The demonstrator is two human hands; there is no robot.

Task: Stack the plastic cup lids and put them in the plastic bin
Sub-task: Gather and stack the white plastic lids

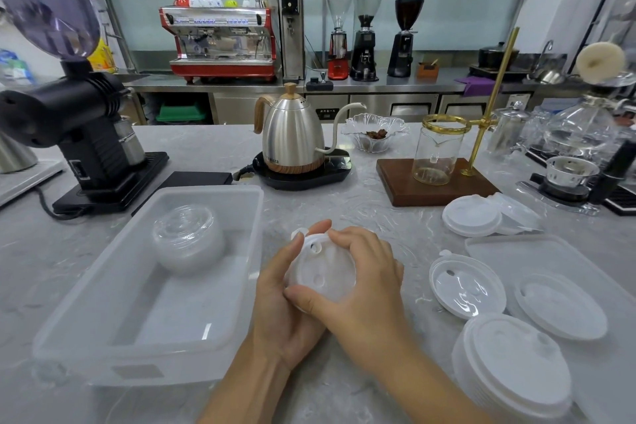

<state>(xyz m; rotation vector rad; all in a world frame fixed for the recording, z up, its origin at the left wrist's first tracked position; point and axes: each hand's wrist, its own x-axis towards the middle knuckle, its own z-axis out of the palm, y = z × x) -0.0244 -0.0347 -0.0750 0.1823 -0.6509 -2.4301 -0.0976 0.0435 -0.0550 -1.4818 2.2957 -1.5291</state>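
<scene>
The kettle (292,134) is showing partial lettering, "...ista", near its base. Other labels are staying too blurred to read.

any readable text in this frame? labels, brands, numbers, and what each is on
"...rista": partial lettering on the lower body of the kettle; the start is cut off by the curve.
Blue lettering on the front panel of the red espresso machine: blurred, unreadable.
Small label on the cabinet panel behind the kettle: too small to read.
Display on the tall water boiler: unreadable.
Nothing legible on the lids or the plastic bin.
</scene>
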